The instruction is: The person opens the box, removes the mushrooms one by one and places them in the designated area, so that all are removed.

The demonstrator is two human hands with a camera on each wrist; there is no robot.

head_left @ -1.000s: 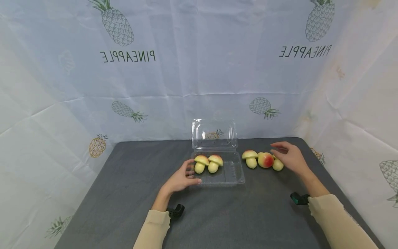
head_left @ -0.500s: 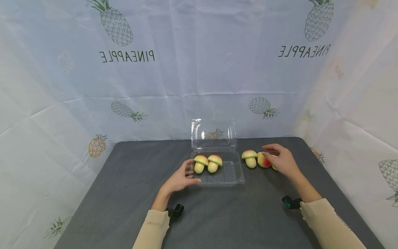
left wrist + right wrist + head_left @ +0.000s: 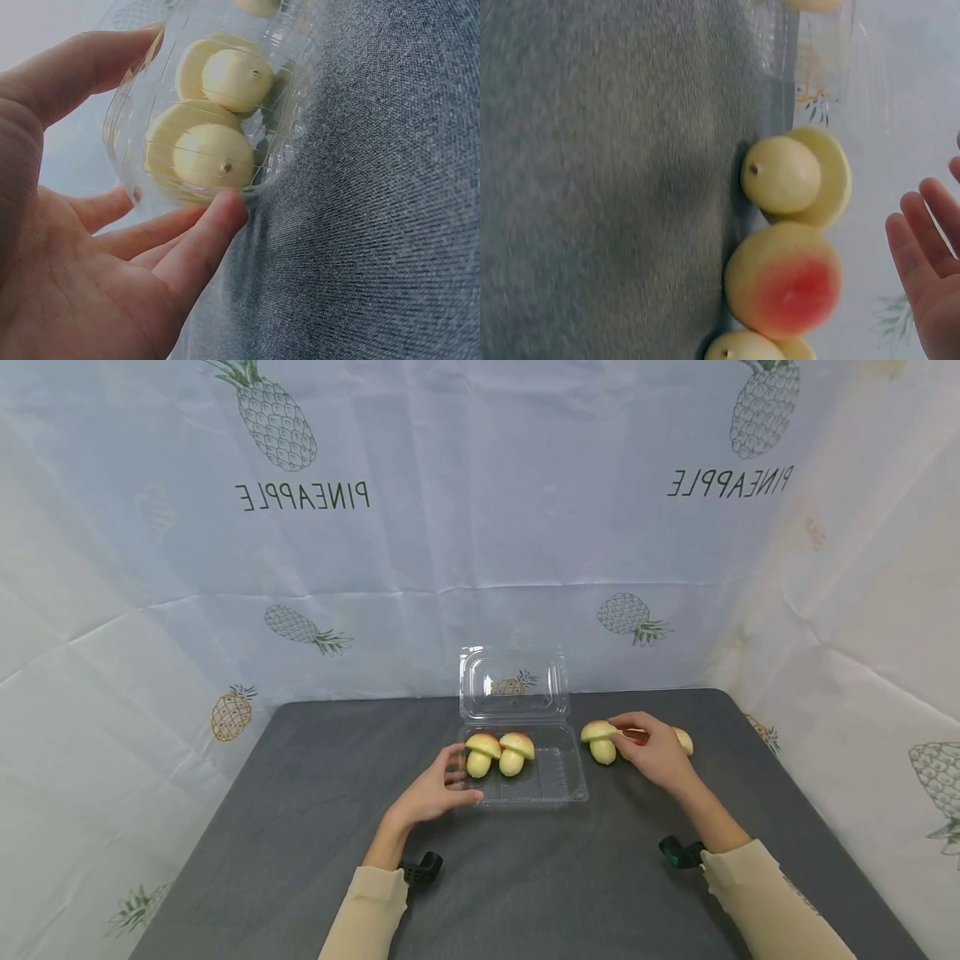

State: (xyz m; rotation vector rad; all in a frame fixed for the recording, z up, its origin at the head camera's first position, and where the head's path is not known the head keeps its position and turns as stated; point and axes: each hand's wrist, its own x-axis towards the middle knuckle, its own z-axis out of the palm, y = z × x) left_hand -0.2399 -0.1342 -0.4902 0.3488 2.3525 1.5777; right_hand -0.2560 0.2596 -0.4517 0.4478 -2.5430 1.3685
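A clear plastic clamshell box [image 3: 558, 768] stands on the dark table with its lid raised at the back. Two toy mushrooms [image 3: 513, 753], pale yellow with reddish caps, lie side by side in its left part. My left hand [image 3: 431, 789] grips the box's left end, thumb at the front corner, fingers along the side. To the right of the box, three more mushrooms lie in a row. My right hand [image 3: 654, 756] hovers over this row with fingers extended, beside the leftmost mushroom [image 3: 602, 752]. It hides most of the middle, red-capped mushroom [image 3: 784, 281] in the head view.
The dark grey table [image 3: 300, 827] ends at a white cloth backdrop [image 3: 420, 543] printed with pineapples. Cloth also hangs at both sides. The raised lid [image 3: 513, 685] stands close before the back cloth.
My right hand has moved left along the row, from the rightmost mushroom to beside the leftmost one. My left hand and the box have stayed in place.
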